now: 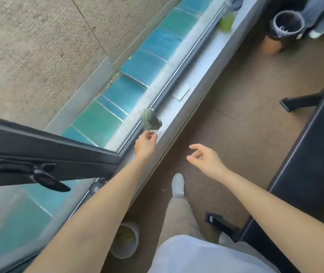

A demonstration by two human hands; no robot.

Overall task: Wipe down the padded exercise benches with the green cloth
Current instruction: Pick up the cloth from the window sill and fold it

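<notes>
A person stands beside a long pale grey window sill [186, 91] in a room with brown flooring, both bare arms stretched forward. The left hand [145, 144] reaches over the sill and pinches the lower edge of a bunched dark green cloth [150, 120] between fingertips and thumb; the cloth stands above the hand, over the inner edge of the sill and just beside the dark window track. Whether the cloth rests on the sill or is lifted clear of it cannot be told. The right hand [204, 159] hangs in the air over the floor, holding nothing, its fingers loosely curled and apart.

A black padded exercise bench [306, 154] on dark metal legs runs along the right edge of the view, well apart from the cloth. A flat white slip of paper [181, 93] lies farther along the sill, and a clear plastic bottle of green liquid [227, 21] stands near its far end. A black window frame with a lever handle [39, 174] swings in at the left. Below, a white bucket [124, 241] sits on the floor against the wall, near the person's white shoe [177, 183].
</notes>
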